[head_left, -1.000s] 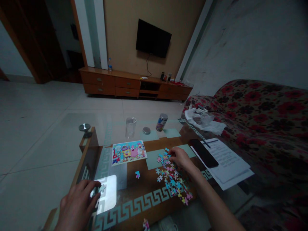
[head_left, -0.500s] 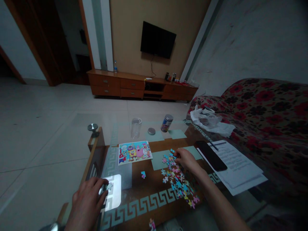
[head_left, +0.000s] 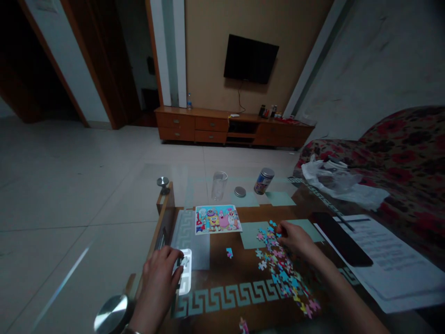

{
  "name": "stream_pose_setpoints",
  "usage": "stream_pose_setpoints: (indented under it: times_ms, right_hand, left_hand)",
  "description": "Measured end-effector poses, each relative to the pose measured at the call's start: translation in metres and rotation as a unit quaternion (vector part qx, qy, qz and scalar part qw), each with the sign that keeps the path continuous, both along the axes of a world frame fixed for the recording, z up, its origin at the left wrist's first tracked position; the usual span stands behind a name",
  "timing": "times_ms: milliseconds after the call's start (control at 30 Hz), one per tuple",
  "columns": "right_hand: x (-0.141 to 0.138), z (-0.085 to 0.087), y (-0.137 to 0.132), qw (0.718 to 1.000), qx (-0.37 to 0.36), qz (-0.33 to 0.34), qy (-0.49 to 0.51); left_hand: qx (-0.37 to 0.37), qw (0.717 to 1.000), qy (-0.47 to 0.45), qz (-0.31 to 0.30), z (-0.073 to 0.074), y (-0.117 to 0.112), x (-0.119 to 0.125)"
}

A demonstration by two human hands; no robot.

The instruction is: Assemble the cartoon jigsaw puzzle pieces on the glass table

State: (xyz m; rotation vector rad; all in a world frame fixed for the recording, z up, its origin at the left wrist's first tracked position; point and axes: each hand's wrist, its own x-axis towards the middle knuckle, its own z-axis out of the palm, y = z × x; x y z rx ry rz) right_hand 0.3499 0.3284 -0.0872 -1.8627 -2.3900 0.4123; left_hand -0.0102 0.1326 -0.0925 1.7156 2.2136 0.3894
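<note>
My left hand (head_left: 158, 273) is over the left side of the glass table. Its thumb and forefinger are closed around a greyish puzzle piece (head_left: 185, 261), seen against a bright reflection. My right hand (head_left: 295, 239) reaches to the upper right edge of a spread pile of colourful puzzle pieces (head_left: 283, 266). Its fingers are curled together; whatever they hold is hidden. Between the hands lies a single pink-and-blue puzzle piece (head_left: 229, 253). Above it lies a cartoon picture card (head_left: 218, 219). Another puzzle piece (head_left: 244, 325) shows at the near edge.
A clear jar (head_left: 219, 186), a round metal lid (head_left: 239, 191) and a lidded can (head_left: 264, 181) stand at the far side. To the right are a black phone (head_left: 342, 239), printed papers (head_left: 392, 260) and a pen (head_left: 344, 223). A plastic bag (head_left: 347, 185) lies beyond, by the flowered sofa.
The view has turned left, so everything sits further right in the picture. Both hands remain in nearly the same places over the table.
</note>
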Motion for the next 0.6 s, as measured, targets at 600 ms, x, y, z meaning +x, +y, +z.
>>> stream_pose_setpoints:
  times_ms: [600]
  right_hand:
    - [-0.218, 0.003, -0.099, 0.945, -0.128, 0.178, 0.243]
  left_hand:
    - [0.033, 0.999, -0.023, 0.017, 0.008, -0.002, 0.004]
